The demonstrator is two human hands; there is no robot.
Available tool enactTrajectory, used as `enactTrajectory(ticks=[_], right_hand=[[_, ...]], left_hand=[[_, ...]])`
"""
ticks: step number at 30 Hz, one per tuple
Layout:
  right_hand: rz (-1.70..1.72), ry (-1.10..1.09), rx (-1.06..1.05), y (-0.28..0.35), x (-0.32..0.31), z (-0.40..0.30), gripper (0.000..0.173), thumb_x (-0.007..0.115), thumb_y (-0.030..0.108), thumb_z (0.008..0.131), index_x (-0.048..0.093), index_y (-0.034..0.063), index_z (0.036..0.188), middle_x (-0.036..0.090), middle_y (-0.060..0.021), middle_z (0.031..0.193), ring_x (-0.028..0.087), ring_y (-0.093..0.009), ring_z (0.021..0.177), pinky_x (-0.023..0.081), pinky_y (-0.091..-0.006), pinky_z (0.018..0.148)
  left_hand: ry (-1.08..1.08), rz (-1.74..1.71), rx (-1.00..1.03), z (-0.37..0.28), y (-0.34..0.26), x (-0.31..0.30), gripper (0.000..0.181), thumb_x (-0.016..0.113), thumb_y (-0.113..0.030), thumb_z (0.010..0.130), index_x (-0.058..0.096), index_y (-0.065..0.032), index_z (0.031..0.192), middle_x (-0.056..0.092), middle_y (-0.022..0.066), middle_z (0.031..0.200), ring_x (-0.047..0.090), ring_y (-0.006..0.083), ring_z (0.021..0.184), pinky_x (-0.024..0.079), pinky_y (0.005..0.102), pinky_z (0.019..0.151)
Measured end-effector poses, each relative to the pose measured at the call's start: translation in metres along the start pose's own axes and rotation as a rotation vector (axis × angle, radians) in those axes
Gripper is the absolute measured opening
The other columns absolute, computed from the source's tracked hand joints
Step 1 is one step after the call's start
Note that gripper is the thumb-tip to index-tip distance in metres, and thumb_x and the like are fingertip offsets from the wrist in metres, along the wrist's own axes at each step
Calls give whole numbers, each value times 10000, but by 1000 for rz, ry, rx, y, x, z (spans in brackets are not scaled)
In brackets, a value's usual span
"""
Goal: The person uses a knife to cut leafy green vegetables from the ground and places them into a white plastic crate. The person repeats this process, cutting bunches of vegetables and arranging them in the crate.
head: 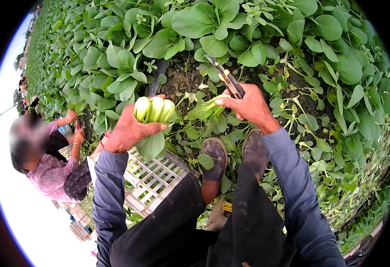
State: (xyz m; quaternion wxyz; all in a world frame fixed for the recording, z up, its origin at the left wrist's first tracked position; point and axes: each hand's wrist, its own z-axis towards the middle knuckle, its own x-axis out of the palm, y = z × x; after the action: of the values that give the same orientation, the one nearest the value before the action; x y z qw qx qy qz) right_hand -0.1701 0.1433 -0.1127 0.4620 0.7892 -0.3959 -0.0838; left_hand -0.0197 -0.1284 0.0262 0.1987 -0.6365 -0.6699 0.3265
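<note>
My left hand (pixel 131 128) is closed around several heads of bok choy (pixel 154 109), their pale cut bases facing up and some leaves hanging below the palm. My right hand (pixel 253 105) grips a utility knife (pixel 230 80) with an orange and black handle; its blade points away to the upper left. Between the thumb and fingers of that same hand is a small green leafy piece (pixel 203 110). Under my left forearm lies a white plastic crate (pixel 148 183) with a slatted side, greens showing through the gaps.
Dense bok choy plants (pixel 125 70) cover the bed ahead and at both sides. Bare soil (pixel 180 78) shows between my hands, with cut leaves around my shoes (pixel 215 157). At the left, a person (pixel 53 170) crouches by the plants, hands among the leaves.
</note>
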Motion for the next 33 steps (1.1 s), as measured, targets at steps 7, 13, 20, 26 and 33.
enactTrajectory(ticks=[7,13,20,26,33], right_hand=[[283,162,-61,9,34,-21,373,897,319,894,693,15,968,589,25,649,508,-67,442,376,-242,406],[326,68,-45,1,48,-10,409,847,338,944,670,-1,1087,678,-41,794,526,-70,451,416,-237,403],[65,-37,123,-12,48,7,307,719,313,1027,618,33,1101,661,-37,766,561,-87,471,462,-266,398],[50,-116,125,0,62,41,245,683,226,1026,585,7,1075,651,-53,773,590,-116,506,484,-281,412],[82,-161,158,13,85,98,277,660,225,1043,581,-34,1099,685,-102,809,660,-161,562,545,-307,457]], left_hand=[[41,82,171,28,-4,35,864,1006,-185,733,561,1,1450,685,38,1283,640,134,1146,525,302,1016],[8,256,172,54,33,60,668,914,-7,757,617,-1,1355,740,84,1197,710,187,1056,571,344,971],[-64,1401,520,113,-9,29,723,740,17,725,585,-64,1427,760,193,970,738,393,928,575,487,800],[-231,1806,444,189,-52,0,935,729,13,796,344,-123,1637,760,128,853,761,321,829,578,442,690],[-371,1632,551,203,-39,-58,686,700,-6,806,554,-56,1474,755,174,924,743,364,883,574,476,770]])
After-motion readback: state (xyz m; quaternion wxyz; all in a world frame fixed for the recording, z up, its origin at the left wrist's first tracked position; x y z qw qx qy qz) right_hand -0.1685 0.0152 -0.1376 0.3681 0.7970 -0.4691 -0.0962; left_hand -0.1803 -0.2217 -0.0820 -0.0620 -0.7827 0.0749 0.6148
